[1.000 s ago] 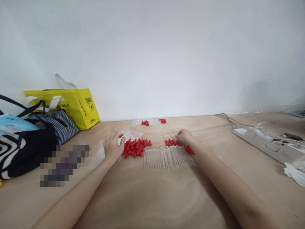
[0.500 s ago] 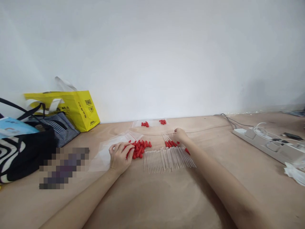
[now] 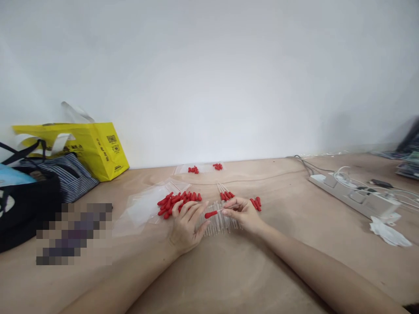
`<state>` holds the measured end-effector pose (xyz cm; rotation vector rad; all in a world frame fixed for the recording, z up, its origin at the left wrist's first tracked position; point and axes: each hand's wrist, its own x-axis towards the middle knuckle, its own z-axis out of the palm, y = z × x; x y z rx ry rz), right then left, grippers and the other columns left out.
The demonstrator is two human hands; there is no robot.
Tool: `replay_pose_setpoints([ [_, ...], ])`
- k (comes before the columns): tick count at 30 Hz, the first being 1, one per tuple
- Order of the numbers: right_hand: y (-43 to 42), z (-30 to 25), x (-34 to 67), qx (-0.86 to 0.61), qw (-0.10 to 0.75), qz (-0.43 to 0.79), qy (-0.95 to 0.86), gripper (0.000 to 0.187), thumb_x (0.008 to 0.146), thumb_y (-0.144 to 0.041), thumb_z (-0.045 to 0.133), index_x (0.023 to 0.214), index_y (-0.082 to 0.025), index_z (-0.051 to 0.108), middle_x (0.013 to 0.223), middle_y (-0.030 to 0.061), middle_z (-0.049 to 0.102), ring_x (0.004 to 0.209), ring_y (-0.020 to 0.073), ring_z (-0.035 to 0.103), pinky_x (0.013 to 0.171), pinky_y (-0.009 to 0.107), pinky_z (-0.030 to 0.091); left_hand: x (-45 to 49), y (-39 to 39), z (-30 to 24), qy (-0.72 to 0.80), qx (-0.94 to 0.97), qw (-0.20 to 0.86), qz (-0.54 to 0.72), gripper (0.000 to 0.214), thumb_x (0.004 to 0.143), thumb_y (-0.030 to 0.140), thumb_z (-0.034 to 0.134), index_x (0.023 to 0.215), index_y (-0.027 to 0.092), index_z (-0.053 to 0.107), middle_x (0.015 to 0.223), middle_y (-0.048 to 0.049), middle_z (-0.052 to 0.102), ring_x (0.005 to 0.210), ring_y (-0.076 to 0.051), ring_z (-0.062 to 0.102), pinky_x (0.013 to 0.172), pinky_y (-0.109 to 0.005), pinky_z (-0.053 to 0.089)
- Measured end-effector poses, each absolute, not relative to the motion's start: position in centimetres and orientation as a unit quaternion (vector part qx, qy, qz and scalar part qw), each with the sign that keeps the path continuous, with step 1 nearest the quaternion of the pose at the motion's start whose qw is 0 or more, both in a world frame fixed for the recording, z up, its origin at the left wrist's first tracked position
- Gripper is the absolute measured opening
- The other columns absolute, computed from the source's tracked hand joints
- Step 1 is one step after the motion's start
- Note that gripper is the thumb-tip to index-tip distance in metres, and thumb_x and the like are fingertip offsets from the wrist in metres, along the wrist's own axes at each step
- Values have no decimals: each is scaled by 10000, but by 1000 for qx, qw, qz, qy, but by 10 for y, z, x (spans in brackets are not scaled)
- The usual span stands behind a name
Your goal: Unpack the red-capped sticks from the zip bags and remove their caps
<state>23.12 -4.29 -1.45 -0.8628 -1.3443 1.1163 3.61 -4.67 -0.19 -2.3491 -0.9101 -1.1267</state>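
A pile of red rubber caps lies on the brown table, partly on a clear plastic bag. To its right is a row of clear thin tubes. My right hand pinches one tube fitted with a red cap and holds it just above the row. My left hand is beside that cap, fingers spread and slightly curled, with its fingertips close to it. Several capped tubes and loose red caps lie behind my hands.
Two small clear bags with red caps lie near the white wall. A yellow bag, a striped bag and a black bag stand at the left. A white power strip with cables and crumpled white paper lie at the right.
Both hands have drawn back toward me and met over the tube row. My right hand now holds a capped tube; my left hand left the red cap pile.
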Motion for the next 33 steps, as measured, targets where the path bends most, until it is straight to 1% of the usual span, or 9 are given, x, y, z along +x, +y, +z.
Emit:
replay_pose_setpoints([
  [4,-44,-17,226,-365,543,466,-596,256,553,-387,720,651,-178,611,645,2,646,592,119,570,600,261,439,40,-47,-5,-318,-844,177,-395,153,811,282,500,895,234,618,802,-10,686,827,-189,574,915,-440,205],
  [7,-43,-16,231,-378,534,429,-623,249,627,-427,660,688,-186,646,675,14,654,612,130,575,609,275,436,39,-44,-7,-331,-840,175,-393,149,829,261,480,796,238,623,711,15,681,763,-174,578,908,-449,195],
  [9,-45,-14,235,-401,510,325,-688,221,700,-415,606,719,-203,665,705,21,661,670,144,575,670,303,416,38,-43,-8,-336,-839,177,-390,142,824,260,488,777,235,620,701,20,680,745,-175,576,895,-458,199],
  [12,-50,-13,237,-415,432,70,-797,156,781,-340,547,790,-245,670,717,16,662,772,164,541,789,368,320,37,-43,-9,-333,-842,183,-382,133,821,262,495,781,240,620,703,20,680,745,-176,573,897,-467,200],
  [14,-54,-16,233,-404,389,-68,-825,156,813,-297,510,862,-260,653,699,12,653,784,162,515,819,386,258,38,-44,-10,-325,-846,187,-379,138,824,258,490,793,245,624,716,16,680,762,-174,573,912,-468,196],
  [17,-57,-23,225,-391,369,-178,-824,186,829,-222,469,928,-258,623,670,3,627,744,141,491,848,386,213,38,-43,-12,-314,-852,195,-372,144,826,257,485,842,252,628,775,10,683,817,-175,576,941,-469,186],
  [20,-57,-29,222,-389,361,-215,-820,203,816,-168,449,903,-246,615,647,-7,597,723,133,472,873,388,188,38,-42,-14,-305,-858,196,-365,147,828,260,488,884,258,625,821,6,683,866,-180,575,964,-480,170],
  [27,-57,-29,225,-369,353,-217,-832,180,812,-159,431,800,-220,599,587,-23,561,687,127,439,882,405,173,36,-45,-9,-297,-869,197,-342,171,831,207,465,760,245,616,730,20,678,826,-184,581,959,-489,199],
  [33,-58,-29,223,-371,355,-212,-831,172,818,-168,436,784,-217,597,573,-25,562,680,127,436,870,394,187,34,-46,-8,-292,-878,195,-325,201,768,118,455,735,239,612,704,27,670,793,-182,570,989,-521,140],
])
